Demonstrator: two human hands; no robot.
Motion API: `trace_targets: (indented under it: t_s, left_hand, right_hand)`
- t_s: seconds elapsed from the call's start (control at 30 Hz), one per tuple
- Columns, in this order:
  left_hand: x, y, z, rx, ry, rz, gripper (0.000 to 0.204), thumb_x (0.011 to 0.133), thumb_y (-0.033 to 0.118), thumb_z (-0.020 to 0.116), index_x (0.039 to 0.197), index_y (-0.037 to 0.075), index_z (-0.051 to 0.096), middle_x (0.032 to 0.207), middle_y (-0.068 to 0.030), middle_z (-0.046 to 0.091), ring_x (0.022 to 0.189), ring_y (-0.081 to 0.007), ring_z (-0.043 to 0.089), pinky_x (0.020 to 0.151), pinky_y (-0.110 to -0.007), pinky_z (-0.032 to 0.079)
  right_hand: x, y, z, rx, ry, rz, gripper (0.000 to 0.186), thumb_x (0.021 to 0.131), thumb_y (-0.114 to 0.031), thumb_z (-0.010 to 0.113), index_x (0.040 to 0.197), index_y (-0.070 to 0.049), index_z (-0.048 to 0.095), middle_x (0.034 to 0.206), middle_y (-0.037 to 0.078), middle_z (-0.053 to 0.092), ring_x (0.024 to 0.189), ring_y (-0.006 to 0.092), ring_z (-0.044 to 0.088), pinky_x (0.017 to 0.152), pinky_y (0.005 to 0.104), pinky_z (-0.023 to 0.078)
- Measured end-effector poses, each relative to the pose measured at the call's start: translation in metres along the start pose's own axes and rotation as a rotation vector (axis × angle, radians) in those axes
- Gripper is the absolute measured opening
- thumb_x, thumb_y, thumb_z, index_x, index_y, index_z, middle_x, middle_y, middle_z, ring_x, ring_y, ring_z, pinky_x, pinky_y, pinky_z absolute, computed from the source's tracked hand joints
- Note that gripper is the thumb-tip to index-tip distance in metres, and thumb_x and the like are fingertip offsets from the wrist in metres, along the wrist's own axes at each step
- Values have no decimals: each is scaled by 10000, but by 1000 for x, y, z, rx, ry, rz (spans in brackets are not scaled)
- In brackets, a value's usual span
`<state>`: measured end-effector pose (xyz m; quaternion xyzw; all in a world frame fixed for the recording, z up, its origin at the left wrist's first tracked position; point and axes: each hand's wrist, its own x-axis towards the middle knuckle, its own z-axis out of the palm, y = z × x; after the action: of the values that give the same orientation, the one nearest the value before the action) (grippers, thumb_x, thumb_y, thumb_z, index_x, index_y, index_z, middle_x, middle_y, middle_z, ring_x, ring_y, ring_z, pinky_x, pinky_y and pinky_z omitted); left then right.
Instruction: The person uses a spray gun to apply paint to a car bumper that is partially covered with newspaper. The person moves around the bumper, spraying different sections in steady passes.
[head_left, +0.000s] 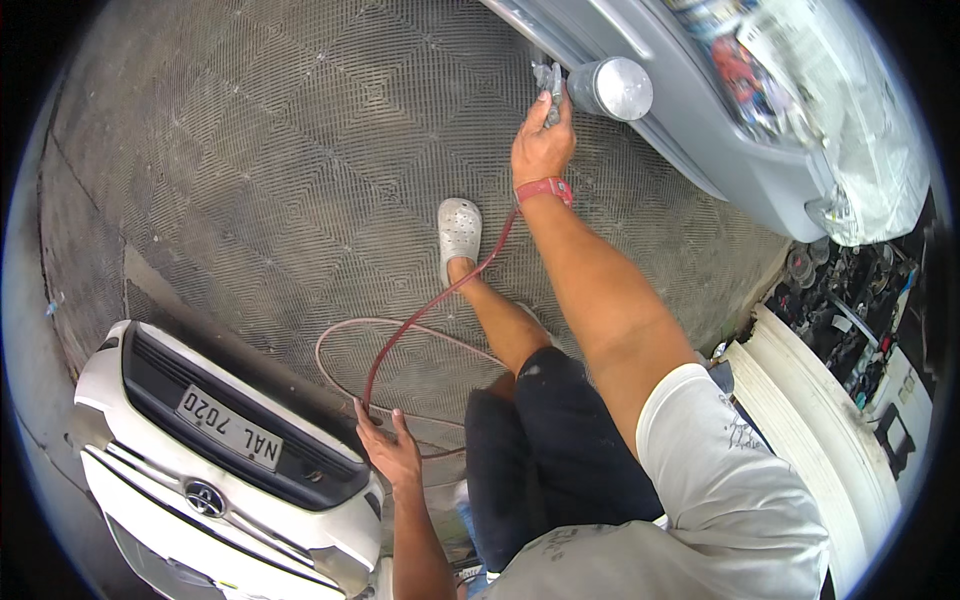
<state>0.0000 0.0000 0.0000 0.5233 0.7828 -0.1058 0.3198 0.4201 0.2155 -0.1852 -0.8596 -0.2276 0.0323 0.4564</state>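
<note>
My right hand grips a metal spray gun with a round silver cup, held close to a grey car body panel at the top right. A red band is on that wrist. From beneath that wrist a red hose runs down to my left hand, whose fingers are loosely round it beside a white car front at the lower left.
Printed sheet and translucent plastic cover part of the grey panel. An exposed engine bay with a white bumper lies at right. More pale hose loops across the textured floor around my feet.
</note>
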Motion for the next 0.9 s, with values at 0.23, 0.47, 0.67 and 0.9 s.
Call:
trace_targets:
  t_s: [0.23,0.47,0.67,0.9]
  left_hand:
    - [86,29,-74,51,150,99,738,1036,286,714,1659,45,399,1467,-297,574,1311,-514,555,1127,-543,448]
    - [184,49,-133,38,185,57,737,1040,333,708,1660,67,411,1408,-292,592,1290,-506,565,1113,-541,453]
    - [295,45,-185,182,227,247,735,1050,422,688,1650,76,439,1391,-300,602,1286,-513,571,1116,-554,451]
    - [430,60,-280,401,186,456,692,1069,464,658,1642,123,475,1358,-257,638,1232,-484,608,1065,-572,468]
  right_hand:
    - [17,-74,94,12,-32,59,522,1109,-282,582,1499,64,584,1408,335,667,1275,511,663,1091,522,539]
    - [46,-140,191,59,23,34,513,1109,-284,585,1474,77,602,1386,337,679,1251,514,674,1070,525,551]
    - [63,-180,272,104,38,45,523,1098,-301,591,1458,77,616,1335,342,699,1207,518,691,1054,540,553]
    - [39,-169,283,121,2,181,513,1089,-299,597,1458,57,627,1291,342,717,1181,528,695,1043,539,552]
